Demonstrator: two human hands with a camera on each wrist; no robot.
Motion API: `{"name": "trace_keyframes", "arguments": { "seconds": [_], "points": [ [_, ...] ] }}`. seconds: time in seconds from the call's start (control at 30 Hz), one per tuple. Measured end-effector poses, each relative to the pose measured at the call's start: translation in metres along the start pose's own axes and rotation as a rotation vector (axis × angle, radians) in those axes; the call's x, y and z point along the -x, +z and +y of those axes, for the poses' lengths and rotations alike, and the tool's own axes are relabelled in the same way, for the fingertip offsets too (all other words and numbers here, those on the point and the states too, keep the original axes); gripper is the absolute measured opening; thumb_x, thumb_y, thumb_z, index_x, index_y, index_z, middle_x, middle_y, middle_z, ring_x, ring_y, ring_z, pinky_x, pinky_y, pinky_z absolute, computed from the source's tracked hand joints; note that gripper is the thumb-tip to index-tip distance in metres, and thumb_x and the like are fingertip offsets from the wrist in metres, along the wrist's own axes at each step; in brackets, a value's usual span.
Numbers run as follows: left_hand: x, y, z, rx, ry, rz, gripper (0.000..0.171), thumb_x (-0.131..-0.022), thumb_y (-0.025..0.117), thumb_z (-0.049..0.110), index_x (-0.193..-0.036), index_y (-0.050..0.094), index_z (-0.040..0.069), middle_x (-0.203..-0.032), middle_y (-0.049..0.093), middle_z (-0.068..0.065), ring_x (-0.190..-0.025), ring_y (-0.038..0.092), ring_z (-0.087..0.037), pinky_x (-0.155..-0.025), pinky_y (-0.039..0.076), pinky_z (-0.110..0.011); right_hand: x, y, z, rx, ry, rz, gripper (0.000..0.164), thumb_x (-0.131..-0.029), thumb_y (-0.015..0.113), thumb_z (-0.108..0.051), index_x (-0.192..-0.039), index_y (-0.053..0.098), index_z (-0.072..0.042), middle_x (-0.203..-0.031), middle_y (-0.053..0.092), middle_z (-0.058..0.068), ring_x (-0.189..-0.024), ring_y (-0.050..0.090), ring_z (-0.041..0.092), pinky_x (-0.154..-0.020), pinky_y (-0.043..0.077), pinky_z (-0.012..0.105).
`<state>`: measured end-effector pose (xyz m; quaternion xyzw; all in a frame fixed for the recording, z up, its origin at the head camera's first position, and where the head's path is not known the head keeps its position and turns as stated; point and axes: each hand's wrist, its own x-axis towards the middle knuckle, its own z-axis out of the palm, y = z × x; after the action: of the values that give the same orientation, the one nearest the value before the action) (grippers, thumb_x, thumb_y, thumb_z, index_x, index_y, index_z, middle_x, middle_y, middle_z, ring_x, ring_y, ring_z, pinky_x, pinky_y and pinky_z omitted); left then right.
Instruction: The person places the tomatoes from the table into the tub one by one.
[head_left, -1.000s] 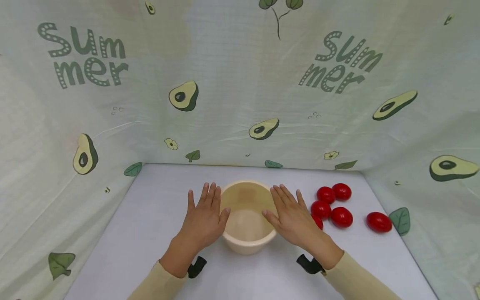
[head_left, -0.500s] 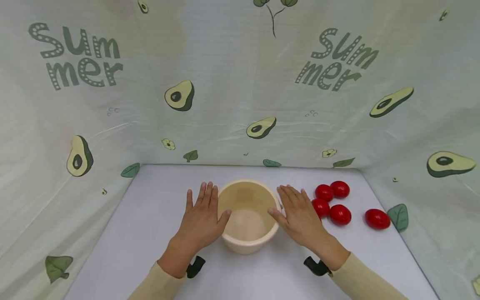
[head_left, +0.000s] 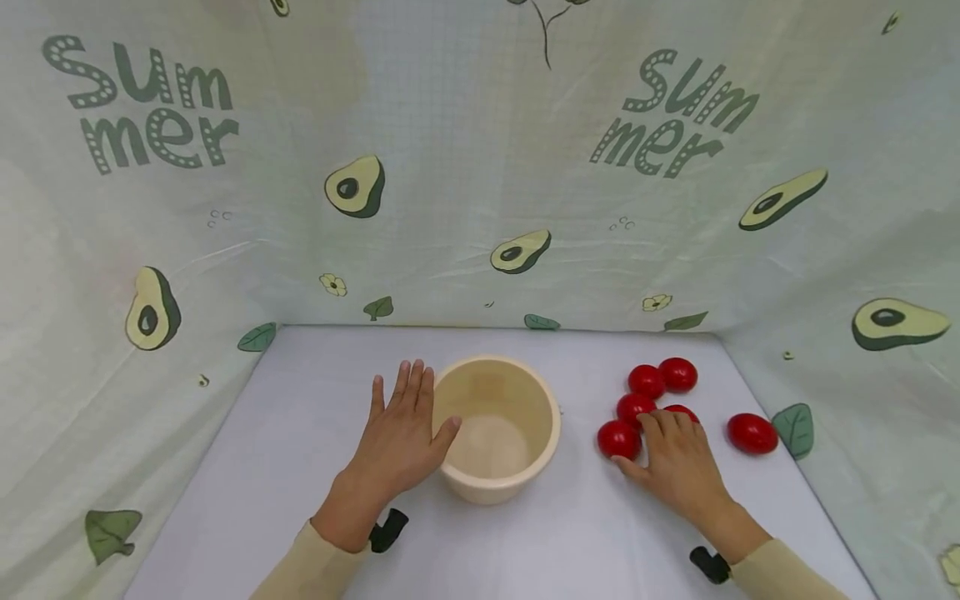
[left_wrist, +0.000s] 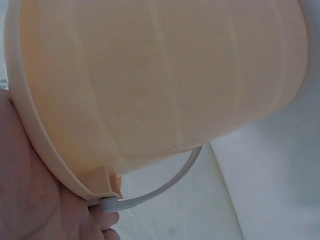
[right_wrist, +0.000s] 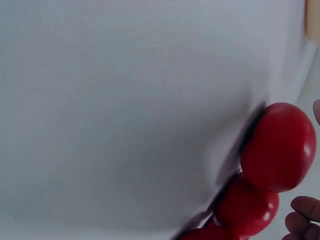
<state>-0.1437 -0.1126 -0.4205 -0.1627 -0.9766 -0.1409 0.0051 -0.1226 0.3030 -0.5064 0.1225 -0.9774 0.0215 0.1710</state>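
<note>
A cream plastic bucket (head_left: pixel 489 492) stands upright on the table, its inside visible from above. My left hand (head_left: pixel 401 433) lies along its left rim with the fingers straight and the thumb over the edge. In the left wrist view the palm is against the rim, beside a grey bail handle (left_wrist: pixel 155 192). My right hand (head_left: pixel 678 467) hovers over a cluster of glossy red tomatoes, fingers bent slightly downward. The nearest tomato (head_left: pixel 618 439) lies by the thumb tip. In the right wrist view fingers (right_wrist: pixel 306 215) and thumb are spread either side of a tomato (right_wrist: pixel 279 147), with gaps showing.
Two tomatoes (head_left: pixel 678 375) sit at the back of the cluster, and another tomato (head_left: pixel 752 434) lies alone near the right table edge. The white table (head_left: pixel 517 550) is bordered by an avocado-print cloth (head_left: pixel 450 167) at the back and sides.
My right hand has left the bucket's right side and moved right, over the tomatoes, with its fingers now bent. The left hand stays at the left rim.
</note>
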Motion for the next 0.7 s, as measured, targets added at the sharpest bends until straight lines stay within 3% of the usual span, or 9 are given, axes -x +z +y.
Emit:
{"name": "trace_keyframes", "arguments": {
  "seconds": [0.4, 0.53, 0.7],
  "points": [
    [-0.003, 0.0, -0.008, -0.031, 0.023, -0.013, 0.088, -0.108, 0.04, 0.061, -0.166, 0.02, -0.002, -0.176, 0.012, -0.019, -0.165, 0.003, -0.034, -0.129, -0.003, -0.065, -0.005, 0.025, -0.012, 0.035, 0.086, -0.063, 0.084, -0.07, 0.093, -0.056, -0.115, 0.062, 0.008, -0.1, 0.06, 0.023, -0.097, 0.054, 0.039, -0.084, 0.047, 0.057],
    [-0.001, 0.001, -0.007, -0.032, 0.016, -0.016, 0.088, -0.108, 0.039, 0.062, -0.166, 0.019, -0.002, -0.176, 0.012, -0.019, -0.165, 0.003, -0.034, -0.129, -0.003, -0.065, -0.015, 0.018, -0.017, 0.039, 0.036, 0.055, 0.082, -0.066, 0.093, -0.051, -0.111, 0.06, 0.009, -0.098, 0.059, 0.025, -0.093, 0.054, 0.04, -0.08, 0.048, 0.057],
    [0.0, 0.003, -0.008, -0.035, 0.018, 0.009, 0.088, -0.108, 0.043, 0.059, -0.166, 0.021, -0.003, -0.175, 0.016, -0.021, -0.164, 0.007, -0.036, -0.13, 0.0, -0.065, -0.058, -0.028, -0.04, -0.021, -0.033, 0.248, 0.078, -0.068, 0.089, -0.046, -0.111, 0.058, 0.011, -0.102, 0.061, 0.029, -0.094, 0.054, 0.043, -0.075, 0.049, 0.058]
  ]
}}
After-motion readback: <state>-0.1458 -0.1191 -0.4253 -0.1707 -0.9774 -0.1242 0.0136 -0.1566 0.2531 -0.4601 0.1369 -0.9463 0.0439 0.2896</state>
